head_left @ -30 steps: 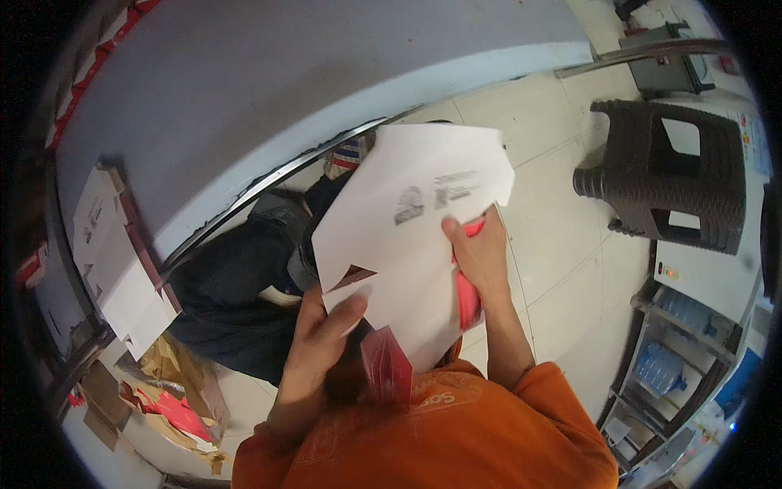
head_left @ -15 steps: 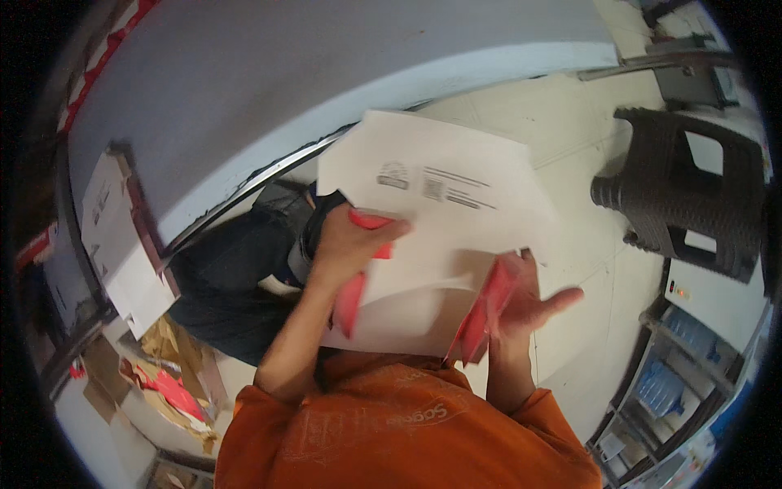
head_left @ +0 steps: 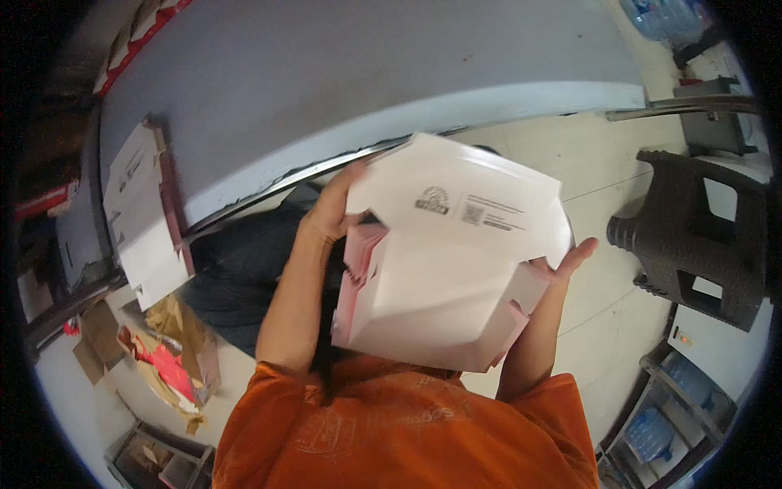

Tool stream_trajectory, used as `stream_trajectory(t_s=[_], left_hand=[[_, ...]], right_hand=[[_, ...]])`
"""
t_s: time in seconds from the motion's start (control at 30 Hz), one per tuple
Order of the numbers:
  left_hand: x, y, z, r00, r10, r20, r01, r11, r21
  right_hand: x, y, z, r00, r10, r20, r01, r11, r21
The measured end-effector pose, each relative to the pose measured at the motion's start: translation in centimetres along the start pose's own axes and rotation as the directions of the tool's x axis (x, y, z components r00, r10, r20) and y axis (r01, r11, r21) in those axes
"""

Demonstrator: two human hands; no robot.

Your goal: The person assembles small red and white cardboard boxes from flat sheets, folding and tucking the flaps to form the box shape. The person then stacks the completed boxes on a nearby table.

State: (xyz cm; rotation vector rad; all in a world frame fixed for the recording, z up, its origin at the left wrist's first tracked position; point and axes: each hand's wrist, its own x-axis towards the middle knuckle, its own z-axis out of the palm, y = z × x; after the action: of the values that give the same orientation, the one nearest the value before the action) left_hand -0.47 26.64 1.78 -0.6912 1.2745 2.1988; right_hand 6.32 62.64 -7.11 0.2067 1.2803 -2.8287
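Observation:
A part-folded white cardboard box (head_left: 440,281) lies across my lap, its printed far panel tilted up. Its short side flaps stand bent upward, with pinkish-red showing on the left ones. Around the far left edge of the panel, my left hand (head_left: 332,210) is closed, fingertips partly hidden by the cardboard. My right hand (head_left: 568,270) holds the right side beside the flap there, thumb sticking outward and the other fingers hidden behind the board.
More flat white box blanks (head_left: 142,216) lean at the left, by a grey table (head_left: 366,73). An opened brown carton (head_left: 175,359) with red and brown scraps sits below them. Stacked dark plastic stools (head_left: 696,232) stand at the right, above a rack with blue water bottles (head_left: 652,432).
Both hands have moved farther out along the box sides, the left one up to the far panel. The side flaps, earlier held inward with red faces showing, now open outward more.

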Motion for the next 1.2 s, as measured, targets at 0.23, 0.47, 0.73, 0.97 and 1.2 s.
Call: stream_trajectory(t_s=[0.23, 0.47, 0.73, 0.97, 1.2], left_hand=[[0.1, -0.7, -0.2, 0.969, -0.106, 0.224, 0.101, 0.994, 0.032], [-1.7, -1.5, -1.5, 0.958, -0.134, 0.252, 0.091, 0.98, 0.175], [-1.5, 2.0, 5.6, 0.987, 0.13, -0.099, -0.077, 0.906, 0.416], [1.5, -5.5, 9.4, 0.769, 0.616, 0.172, -0.304, 0.115, 0.946], [0.0, -0.5, 2.3, 0.925, 0.326, 0.194, -0.372, 0.676, 0.636]], right_hand=[[3.0, -2.9, 18.2, 0.926, -0.158, -0.344, -0.25, 0.428, -0.869], [4.7, 0.7, 15.8, 0.948, -0.197, -0.252, -0.228, 0.138, -0.964], [-1.8, -3.0, 14.7, 0.98, 0.013, -0.198, -0.064, 0.965, -0.254], [-3.0, -4.0, 16.7, 0.986, 0.005, -0.165, -0.039, 0.979, -0.201], [-8.1, -1.6, 5.7, 0.864, 0.245, -0.439, -0.31, 0.947, -0.082]])
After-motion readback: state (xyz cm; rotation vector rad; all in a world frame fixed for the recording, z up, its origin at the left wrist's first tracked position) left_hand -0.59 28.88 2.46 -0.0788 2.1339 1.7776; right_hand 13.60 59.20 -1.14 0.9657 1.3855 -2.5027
